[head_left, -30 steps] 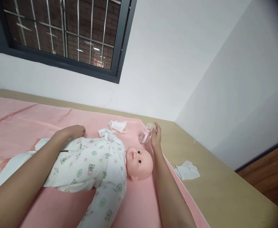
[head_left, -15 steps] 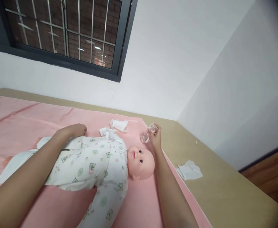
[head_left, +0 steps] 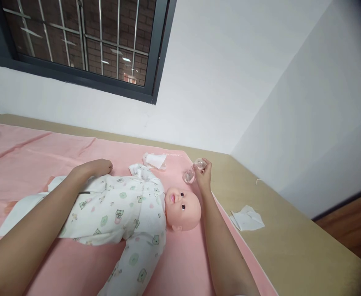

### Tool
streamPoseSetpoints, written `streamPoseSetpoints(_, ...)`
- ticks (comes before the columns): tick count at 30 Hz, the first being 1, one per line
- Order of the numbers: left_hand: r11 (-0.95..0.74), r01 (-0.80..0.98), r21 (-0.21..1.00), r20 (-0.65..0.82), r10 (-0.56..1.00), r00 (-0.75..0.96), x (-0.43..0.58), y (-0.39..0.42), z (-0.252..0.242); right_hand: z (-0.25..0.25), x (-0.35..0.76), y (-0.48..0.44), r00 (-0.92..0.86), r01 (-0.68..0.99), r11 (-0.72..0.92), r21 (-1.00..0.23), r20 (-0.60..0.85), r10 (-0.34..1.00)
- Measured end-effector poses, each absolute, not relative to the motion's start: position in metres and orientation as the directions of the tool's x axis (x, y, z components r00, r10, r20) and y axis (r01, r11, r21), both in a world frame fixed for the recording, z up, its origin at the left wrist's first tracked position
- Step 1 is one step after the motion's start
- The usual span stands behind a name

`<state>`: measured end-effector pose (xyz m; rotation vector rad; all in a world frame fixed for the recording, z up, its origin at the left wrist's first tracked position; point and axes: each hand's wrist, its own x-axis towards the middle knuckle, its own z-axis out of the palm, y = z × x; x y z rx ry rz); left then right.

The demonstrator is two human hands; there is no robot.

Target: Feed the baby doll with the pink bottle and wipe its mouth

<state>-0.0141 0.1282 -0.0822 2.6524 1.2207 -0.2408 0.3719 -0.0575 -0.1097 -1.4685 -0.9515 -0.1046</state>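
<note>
A baby doll [head_left: 185,209] in a white patterned gown lies face up on a pink sheet [head_left: 180,263], its head toward the right. My right hand [head_left: 204,172], beyond the doll's head, pinches a small clear round container [head_left: 200,164]. A second clear container [head_left: 189,176] stands on the sheet just left of those fingers. Across the doll's body reaches my left arm; my left hand [head_left: 98,167] rests closed at the gown's far side, its fingers curled and what they hold, if anything, hidden.
Near the doll's far sleeve lies a clear packet with white tissue [head_left: 156,160]. A crumpled white tissue [head_left: 247,218] is on the wooden surface [head_left: 291,246] at the right. Behind are a white wall and a barred window [head_left: 84,41].
My right hand has shifted very slightly right with the clear container, widening the gap to the other one. The left hand looks the same.
</note>
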Motion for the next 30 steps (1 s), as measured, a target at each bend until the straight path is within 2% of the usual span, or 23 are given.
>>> streamPoseSetpoints(5, -0.637, 0.76, 0.132, -0.223, 0.728, 0.649, -0.015, 0.13, -0.083, -0.098, 0.382, -0.061, 0.665, 0.614, 0.038, -0.788, 0.543, 0.513)
streamPoseSetpoints(13, -0.638, 0.753, 0.163, -0.211, 0.723, 0.658, -0.017, 0.121, -0.076, -0.068, 0.384, -0.074, 0.605, 0.697, -0.097, -0.71, 0.511, 0.611)
streamPoseSetpoints(16, -0.646, 0.74, 0.188, -0.172, 0.72, 0.672, -0.021, 0.116, -0.066, -0.061, 0.378, -0.074, 0.607, 0.676, -0.029, -0.736, 0.534, 0.589)
streamPoseSetpoints(21, -0.677, 0.698, 0.233, 0.003, 0.719, 0.695, -0.016, 0.091, -0.039, -0.034, 0.346, -0.074, 0.536, 0.58, 0.222, -0.784, 0.572, 0.621)
streamPoseSetpoints(26, -0.802, 0.49, 0.343, 0.36, 0.594, 0.72, 0.006, 0.04, -0.014, -0.004, 0.285, -0.082, 0.392, 0.529, 0.344, -0.776, 0.583, 0.712)
streamPoseSetpoints(28, -0.835, 0.408, 0.368, 0.441, 0.543, 0.715, 0.013, 0.023, -0.009, 0.0, 0.257, -0.085, 0.342, 0.505, 0.367, -0.781, 0.571, 0.746)
streamPoseSetpoints(30, -0.857, 0.348, 0.38, 0.457, 0.502, 0.734, 0.015, 0.012, -0.006, -0.001, 0.231, -0.087, 0.309, 0.46, 0.381, -0.802, 0.546, 0.778)
